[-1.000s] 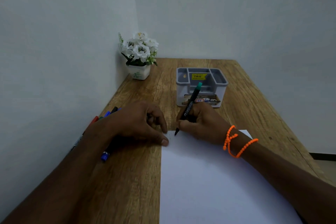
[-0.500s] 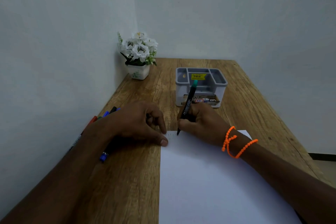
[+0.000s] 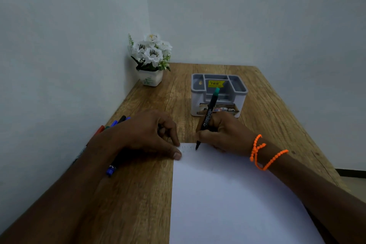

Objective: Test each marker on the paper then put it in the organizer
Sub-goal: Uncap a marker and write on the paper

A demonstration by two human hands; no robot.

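My right hand (image 3: 225, 134) grips a black marker with a green end (image 3: 208, 114), its tip touching the top left corner of the white paper (image 3: 227, 194). Faint marks show on the paper just left of the tip. My left hand (image 3: 142, 134) presses that corner with thumb and forefinger; its other fingers are curled. Under my left hand and forearm lie several more markers (image 3: 118, 122), and the blue end of one (image 3: 111, 170) sticks out near my wrist. The grey and white organizer (image 3: 198, 101) stands just behind my right hand, with no markers visible in it.
A small white pot of white flowers (image 3: 151, 59) stands in the far left corner of the wooden table (image 3: 138, 194). Walls close off the table's left and far sides. An orange bead bracelet (image 3: 257, 154) hangs on my right wrist.
The marker tip has moved a little to the right along the paper's top edge, leaving faint marks. My left hand has stayed on the corner.
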